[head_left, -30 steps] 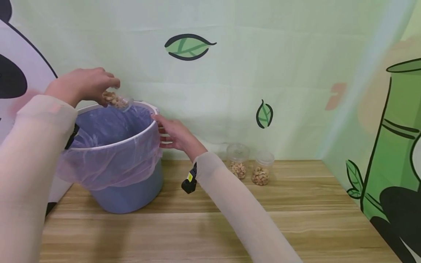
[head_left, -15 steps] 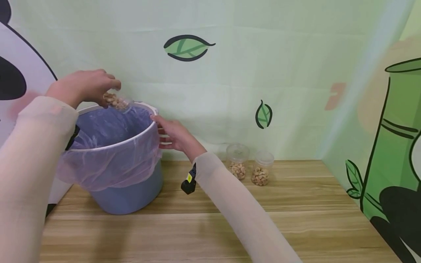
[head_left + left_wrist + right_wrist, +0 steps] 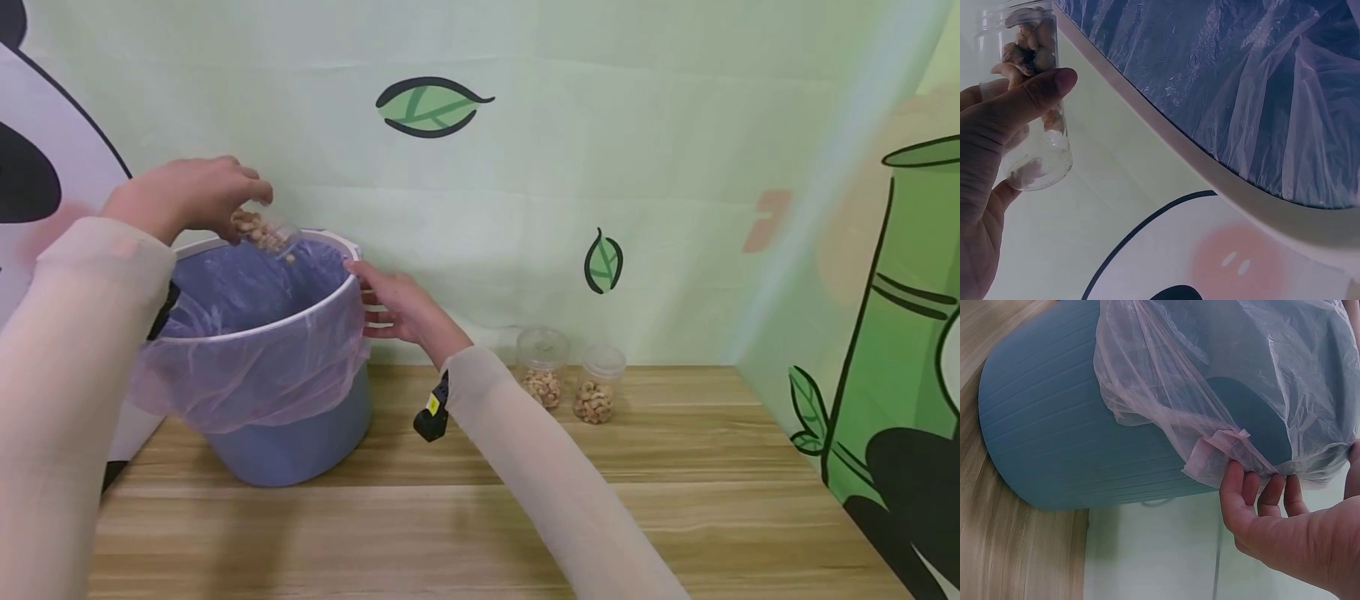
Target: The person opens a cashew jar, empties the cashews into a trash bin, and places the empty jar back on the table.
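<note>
My left hand [image 3: 198, 196] grips a clear plastic jar [image 3: 1038, 159], tilted with its mouth low over the trash can. Cashew-like nuts [image 3: 1025, 47] lie inside it, towards the mouth, and a small pale piece [image 3: 290, 259] shows just below. The blue trash can [image 3: 292, 454] is lined with a translucent pinkish bag [image 3: 277, 392] folded over its white rim. At the can's right side, my right hand [image 3: 401, 308] holds the rim, thumb on top and fingers against the bag outside, as the right wrist view [image 3: 1297, 531] also shows.
Two clear jars stand on the wooden table [image 3: 525, 525] near the back wall: one wider jar [image 3: 542, 389] and one narrower jar [image 3: 595, 402], both part filled with cashews. A printed cloth with leaves and pandas hangs behind and at the sides.
A small pale piece now shows below the mouth of the tilted jar. Both hands stay in nearly the same place, and the trash can and the other jars have not moved.
</note>
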A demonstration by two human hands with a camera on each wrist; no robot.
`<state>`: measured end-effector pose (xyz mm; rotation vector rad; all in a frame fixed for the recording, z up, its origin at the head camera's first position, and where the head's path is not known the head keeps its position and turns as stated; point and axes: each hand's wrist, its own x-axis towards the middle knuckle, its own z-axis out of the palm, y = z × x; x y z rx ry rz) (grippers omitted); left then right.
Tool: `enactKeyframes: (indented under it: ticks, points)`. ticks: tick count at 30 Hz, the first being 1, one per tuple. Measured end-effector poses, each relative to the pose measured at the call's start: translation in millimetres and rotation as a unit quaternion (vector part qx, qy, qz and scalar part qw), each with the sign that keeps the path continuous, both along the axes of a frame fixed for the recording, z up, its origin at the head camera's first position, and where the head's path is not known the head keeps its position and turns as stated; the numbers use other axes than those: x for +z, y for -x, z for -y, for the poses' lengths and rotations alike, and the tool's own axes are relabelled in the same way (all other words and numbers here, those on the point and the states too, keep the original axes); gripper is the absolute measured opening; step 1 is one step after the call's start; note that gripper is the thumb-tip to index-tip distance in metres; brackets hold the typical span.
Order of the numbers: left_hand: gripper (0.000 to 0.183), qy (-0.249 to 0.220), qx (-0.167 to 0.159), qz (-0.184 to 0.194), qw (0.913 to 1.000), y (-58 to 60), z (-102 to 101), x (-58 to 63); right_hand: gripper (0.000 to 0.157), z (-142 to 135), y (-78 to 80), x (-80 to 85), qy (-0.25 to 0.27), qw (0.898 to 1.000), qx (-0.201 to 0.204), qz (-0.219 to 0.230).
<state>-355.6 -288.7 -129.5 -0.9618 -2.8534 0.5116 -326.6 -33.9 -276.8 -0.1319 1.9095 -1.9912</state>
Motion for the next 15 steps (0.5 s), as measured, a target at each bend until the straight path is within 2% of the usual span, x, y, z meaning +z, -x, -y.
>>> enactKeyframes:
  ticks: [15]
  points:
    - [0.061,-0.006,0.008,0.001,0.9999,-0.3,2.0,-1.2,0.061,-0.6,-0.9,0.2,0.004,1.000,0.002,0.002]
